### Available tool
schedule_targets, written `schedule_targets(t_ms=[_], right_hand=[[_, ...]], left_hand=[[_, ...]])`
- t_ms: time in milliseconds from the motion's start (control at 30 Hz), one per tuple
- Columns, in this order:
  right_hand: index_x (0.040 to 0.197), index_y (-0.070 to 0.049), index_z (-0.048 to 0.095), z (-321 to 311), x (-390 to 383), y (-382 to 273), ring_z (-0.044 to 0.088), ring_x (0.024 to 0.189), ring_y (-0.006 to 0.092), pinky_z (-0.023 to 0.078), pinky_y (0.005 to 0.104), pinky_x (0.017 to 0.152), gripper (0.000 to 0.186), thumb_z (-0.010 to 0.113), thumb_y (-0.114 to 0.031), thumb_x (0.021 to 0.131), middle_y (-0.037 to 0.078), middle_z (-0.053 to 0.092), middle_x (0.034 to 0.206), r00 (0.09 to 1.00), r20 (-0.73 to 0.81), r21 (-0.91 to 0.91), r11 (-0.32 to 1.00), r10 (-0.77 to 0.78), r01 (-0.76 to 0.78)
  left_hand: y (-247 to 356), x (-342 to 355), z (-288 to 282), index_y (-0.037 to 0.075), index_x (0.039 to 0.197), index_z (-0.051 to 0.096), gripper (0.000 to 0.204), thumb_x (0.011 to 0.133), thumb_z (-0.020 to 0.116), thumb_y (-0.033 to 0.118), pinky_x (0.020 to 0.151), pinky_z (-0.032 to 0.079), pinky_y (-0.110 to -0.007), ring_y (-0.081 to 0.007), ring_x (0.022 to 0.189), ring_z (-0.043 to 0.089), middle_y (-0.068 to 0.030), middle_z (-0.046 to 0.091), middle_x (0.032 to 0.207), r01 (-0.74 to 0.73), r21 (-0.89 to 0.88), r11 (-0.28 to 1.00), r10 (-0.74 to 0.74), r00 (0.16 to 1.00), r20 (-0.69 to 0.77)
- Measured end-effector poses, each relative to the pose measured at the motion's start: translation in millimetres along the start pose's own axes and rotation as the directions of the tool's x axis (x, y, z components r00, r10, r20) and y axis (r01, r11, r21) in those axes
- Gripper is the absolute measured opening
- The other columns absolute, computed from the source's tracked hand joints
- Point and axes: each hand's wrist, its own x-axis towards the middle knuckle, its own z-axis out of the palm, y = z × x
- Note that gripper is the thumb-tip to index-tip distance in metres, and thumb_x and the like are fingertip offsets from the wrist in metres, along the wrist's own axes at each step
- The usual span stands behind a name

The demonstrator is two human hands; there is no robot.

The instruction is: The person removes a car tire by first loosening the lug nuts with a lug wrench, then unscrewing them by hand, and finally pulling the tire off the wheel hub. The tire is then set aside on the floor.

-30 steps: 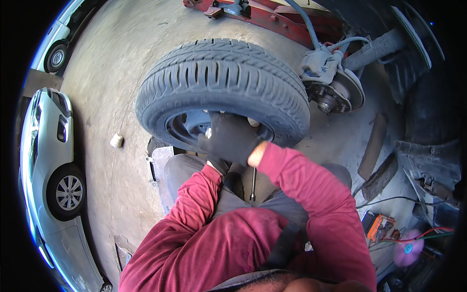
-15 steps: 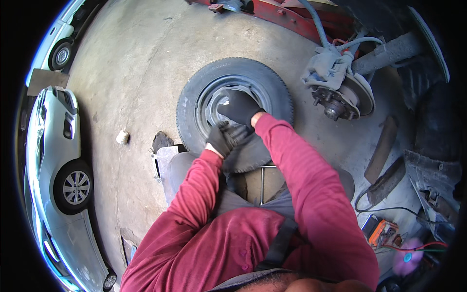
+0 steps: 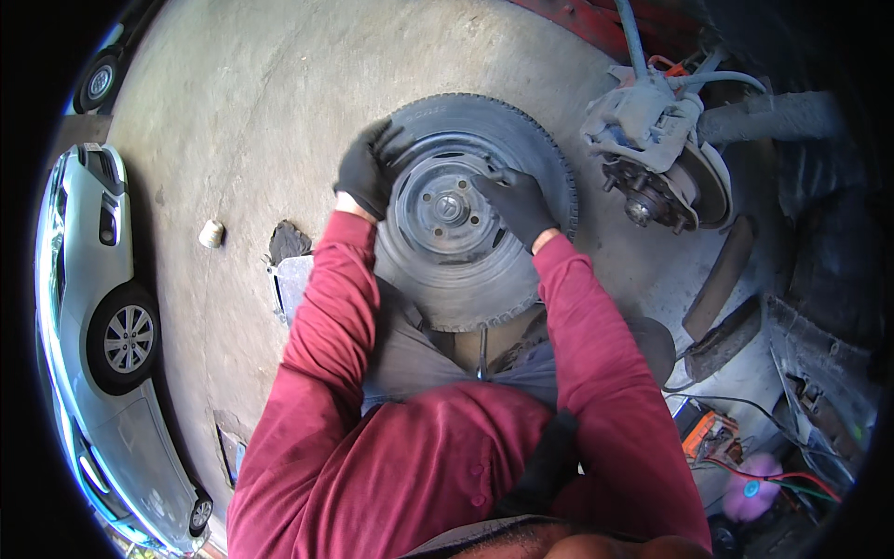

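A steel car wheel with a black tyre (image 3: 447, 289) lies in front of me between my knees. Its grey hub face shows a raised centre cap (image 3: 452, 209) ringed by several bolt holes. My left hand (image 3: 369, 172), in a dark glove, is open at the tyre's left side; its spread fingers are smeared by motion. Over the right part of the rim is my right hand (image 3: 518, 207), also gloved, with fingers curled in above the steel. What those fingers hold, if anything, is hidden.
An exposed brake disc (image 3: 698, 186) with caliper (image 3: 643, 121) and wheel studs stands at right. Dark curved strips (image 3: 722, 279) and an orange-black device (image 3: 712, 433) lie on that side. A silver car (image 3: 112, 279) is parked left; a small white object (image 3: 211, 234) sits on the floor.
My hands have moved apart from the wheel's middle: the left to the tyre's left side, the right to the rim's right part. The hub face has come into sight. The whole view has shifted.
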Motion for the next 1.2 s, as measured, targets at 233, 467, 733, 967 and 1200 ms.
schedule_targets(t_ms=[233,467,733,967,1200], right_hand=[[0.099,0.002,0.075,-37,-19,41,0.061,0.059,0.0139,0.050,0.0338,0.060,0.035,0.074,-0.031,0.089,0.005,0.068,0.070,0.987,-0.061,-0.113,0.982,0.146,-0.153],[0.096,0.000,0.075,-59,-53,103,0.068,0.066,0.0200,0.053,0.0374,0.064,0.026,0.068,-0.025,0.090,0.008,0.071,0.074,0.923,-0.346,0.025,0.984,0.171,-0.174],[0.091,-0.006,0.076,-90,-137,250,0.072,0.084,0.0411,0.056,0.0500,0.077,0.022,0.070,-0.028,0.087,0.021,0.075,0.092,0.978,0.170,-0.940,0.318,0.120,0.125],[0.099,-0.009,0.075,-19,-181,325,0.072,0.091,0.0358,0.056,0.0459,0.088,0.023,0.069,-0.029,0.089,0.018,0.075,0.096,0.793,-0.107,-0.592,0.602,0.600,-0.536],[0.104,-0.008,0.075,11,-173,322,0.071,0.094,0.0309,0.055,0.0430,0.091,0.026,0.068,-0.029,0.090,0.017,0.075,0.102,0.801,-0.007,-0.547,0.668,0.599,-0.504]], left_hand=[[41,6,-48,0.002,0.152,0.047,0.050,0.112,0.042,0.031,0.112,0.049,-0.044,-0.0306,0.129,0.062,-0.0178,0.057,0.150,0.000,0.358,0.934,-0.012,0.999,0.030],[-49,-75,-168,0.002,0.138,0.059,0.041,0.105,0.061,0.026,0.096,0.054,-0.037,-0.0212,0.111,0.068,-0.0134,0.069,0.130,0.074,0.392,0.917,0.018,0.974,-0.226],[-151,-180,-257,0.001,0.143,0.054,0.052,0.106,0.060,0.036,0.110,0.049,-0.040,-0.0282,0.125,0.062,-0.0155,0.062,0.140,-0.049,0.813,0.580,0.259,0.957,-0.127],[-196,-205,-245,0.003,0.147,0.051,0.059,0.105,0.055,0.045,0.110,0.050,-0.041,-0.0292,0.126,0.062,-0.0152,0.060,0.143,0.072,0.768,0.637,0.152,0.965,-0.216],[-173,-181,-223,0.005,0.150,0.047,0.067,0.105,0.050,0.054,0.109,0.051,-0.043,-0.0302,0.127,0.062,-0.0150,0.057,0.147,0.164,0.630,0.759,-0.026,0.975,-0.222]])
